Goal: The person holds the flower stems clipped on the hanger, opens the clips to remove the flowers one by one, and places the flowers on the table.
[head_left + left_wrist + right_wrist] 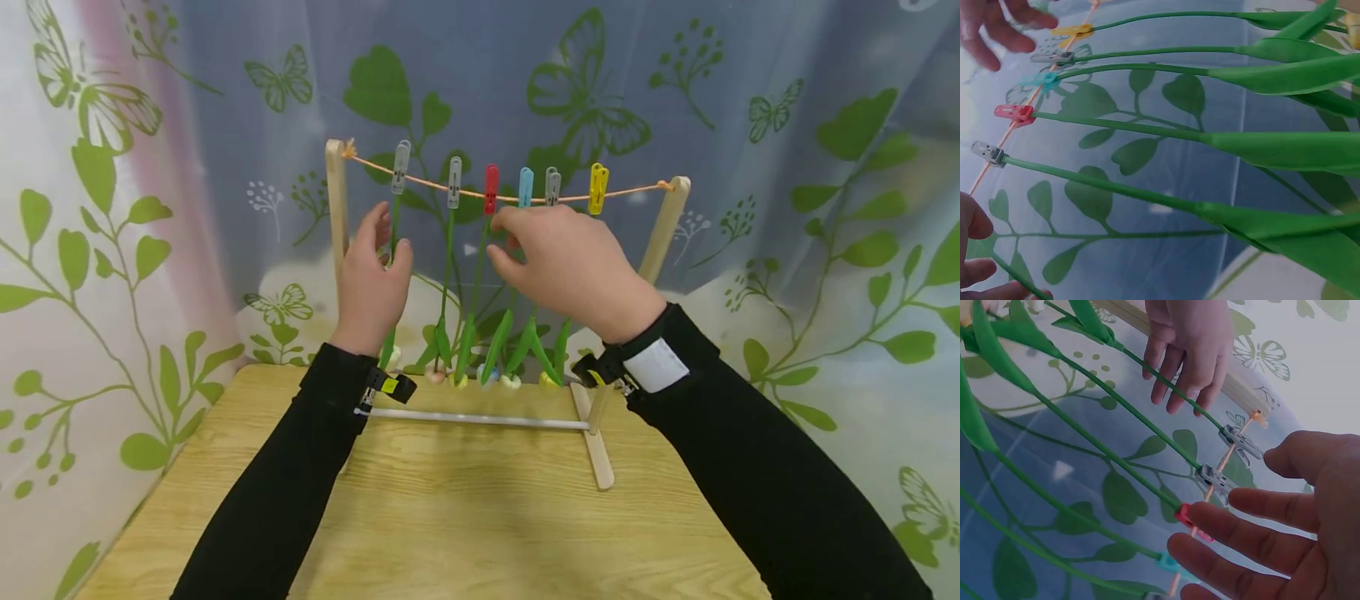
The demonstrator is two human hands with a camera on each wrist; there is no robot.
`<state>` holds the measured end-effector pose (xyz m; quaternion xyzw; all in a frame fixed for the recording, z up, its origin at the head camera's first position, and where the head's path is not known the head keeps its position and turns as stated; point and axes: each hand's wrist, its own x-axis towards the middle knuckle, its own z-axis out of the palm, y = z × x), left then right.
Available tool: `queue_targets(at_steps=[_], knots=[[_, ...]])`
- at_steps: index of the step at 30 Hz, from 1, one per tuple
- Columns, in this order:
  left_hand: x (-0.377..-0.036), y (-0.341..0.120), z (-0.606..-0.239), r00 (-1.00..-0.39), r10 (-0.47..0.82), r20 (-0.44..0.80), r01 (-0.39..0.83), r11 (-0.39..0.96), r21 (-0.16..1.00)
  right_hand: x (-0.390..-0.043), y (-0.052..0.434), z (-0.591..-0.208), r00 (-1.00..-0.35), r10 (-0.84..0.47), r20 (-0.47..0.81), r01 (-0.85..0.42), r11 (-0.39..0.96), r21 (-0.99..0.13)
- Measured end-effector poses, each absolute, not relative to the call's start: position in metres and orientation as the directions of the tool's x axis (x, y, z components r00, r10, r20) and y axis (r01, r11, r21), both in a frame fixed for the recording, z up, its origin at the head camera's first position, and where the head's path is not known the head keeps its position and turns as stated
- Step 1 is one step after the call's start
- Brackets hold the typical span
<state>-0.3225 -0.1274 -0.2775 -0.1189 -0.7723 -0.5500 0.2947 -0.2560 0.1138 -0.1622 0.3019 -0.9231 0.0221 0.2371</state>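
Several tulips with green stems hang head-down from an orange cord (431,182), each stem held by a clothespin. Along the cord from the left come two grey clothespins (401,167), a red one (491,189), a light blue one (526,187), another grey one and a yellow one (597,188). My left hand (372,287) is beside the leftmost stem (1166,383), below its pin, fingers loosely bent and gripping nothing. Spread fingers of my right hand (573,262) hang in front of the cord around the red and blue pins, holding nothing.
The cord is tied between two wooden posts (663,229) of a rack with a white crossbar (480,418) and a wooden foot (597,450). It stands on a wood-grain table (465,508). Behind hangs a curtain (480,75) printed with leaves and butterflies.
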Motion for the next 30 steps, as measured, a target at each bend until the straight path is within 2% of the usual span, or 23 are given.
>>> queue_targets(at_steps=[8,17,30], knots=[[-0.332,-0.128,-0.264,-0.809,-0.186,0.558,0.481,0.336,0.810,-0.265,0.084,-0.122,-0.705,-0.576,0.413,-0.596,0.797,0.095],[-0.334,-0.127,-0.251,-0.747,-0.245,0.618,0.539,0.321,0.779,-0.276,0.065,-0.086,-0.736,-0.563,0.376,-0.574,0.813,0.096],[-0.330,-0.117,-0.244,-0.788,-0.211,0.578,0.542,0.207,0.814,-0.308,0.055,-0.069,-0.793,-0.509,0.335,-0.472,0.861,0.191]])
